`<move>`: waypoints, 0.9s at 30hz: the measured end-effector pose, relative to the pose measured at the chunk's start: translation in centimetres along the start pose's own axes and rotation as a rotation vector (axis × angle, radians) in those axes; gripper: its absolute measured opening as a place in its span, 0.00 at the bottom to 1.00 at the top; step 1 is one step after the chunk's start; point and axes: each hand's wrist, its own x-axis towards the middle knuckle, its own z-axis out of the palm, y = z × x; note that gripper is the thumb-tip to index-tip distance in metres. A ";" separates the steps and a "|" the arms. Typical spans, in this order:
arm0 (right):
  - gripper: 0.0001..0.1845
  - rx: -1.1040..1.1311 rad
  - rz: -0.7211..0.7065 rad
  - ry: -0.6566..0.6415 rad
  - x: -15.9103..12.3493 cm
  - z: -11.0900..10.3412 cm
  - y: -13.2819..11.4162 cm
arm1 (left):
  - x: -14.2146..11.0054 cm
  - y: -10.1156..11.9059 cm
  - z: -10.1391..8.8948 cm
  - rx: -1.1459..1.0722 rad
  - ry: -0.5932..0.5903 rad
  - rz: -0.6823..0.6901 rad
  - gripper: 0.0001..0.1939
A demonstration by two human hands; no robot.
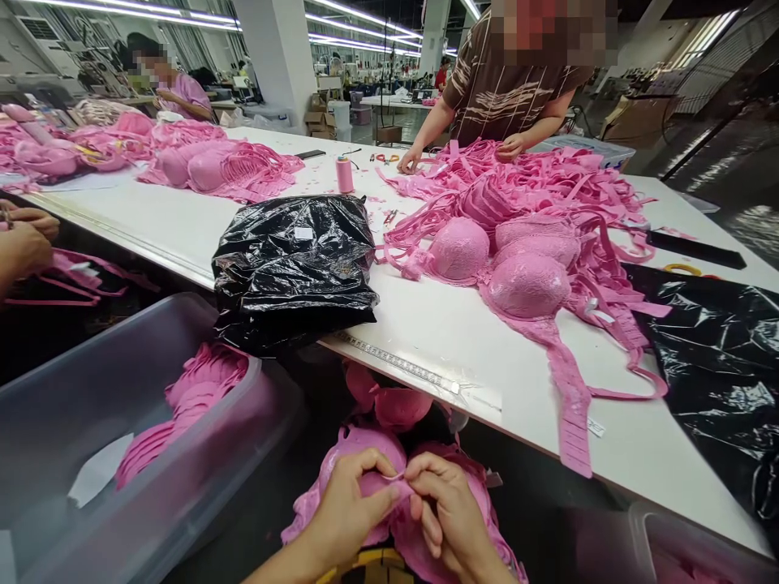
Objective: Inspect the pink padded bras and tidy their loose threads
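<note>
A pink bra [362, 444] with lacy cups lies low in front of me, below the table's front edge. My left hand [350, 503] pinches a thin pink edge near the middle of this bra, between thumb and forefinger. Close beside it, my right hand [447, 499] is closed on the same spot, its fingertips almost touching those of the left. Whatever small detail sits between the fingertips is hidden. Just beyond, more pink cups [402, 408] hang under the table edge. Something yellow [365, 564] shows beneath the bra.
The white table [426, 324] carries a black plastic bag [295, 268], a pile of pink bras [523, 280], a thread spool [344, 174] and a measuring tape [395, 357]. A grey bin [182, 470] with stacked bras stands left. Across the table, a co-worker [511, 97] handles straps; another person's hands [27, 235] show left.
</note>
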 end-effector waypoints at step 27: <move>0.04 -1.049 -0.813 -0.325 -0.8 -3.1 -1.6 | -0.7 0.7 0.6 -0.213 0.022 -0.171 0.02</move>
